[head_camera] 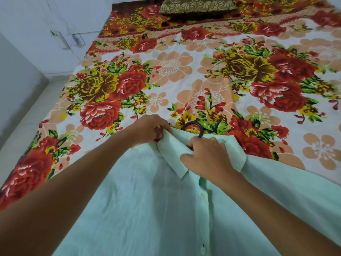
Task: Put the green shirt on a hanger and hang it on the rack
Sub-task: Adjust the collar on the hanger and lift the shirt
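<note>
Green shirt (147,209) is lying buttoned on a bed (184,71) with a loud floral sheet. Left hand (149,129) pinches the collar's left edge, right hand (206,156) grips at the neck opening, and a black hanger hook (198,126) pokes out just above. Brown pillow (195,4) at the far end.

No text, label, brand, number or sign can be read anywhere in the view. The green shirt (166,209) shows plain cloth and plain buttons, with no tag in sight. The bedsheet (184,71) bears only printed flowers, and the pillow (195,5) at the bed's far edge bears only a leaf pattern.
</note>
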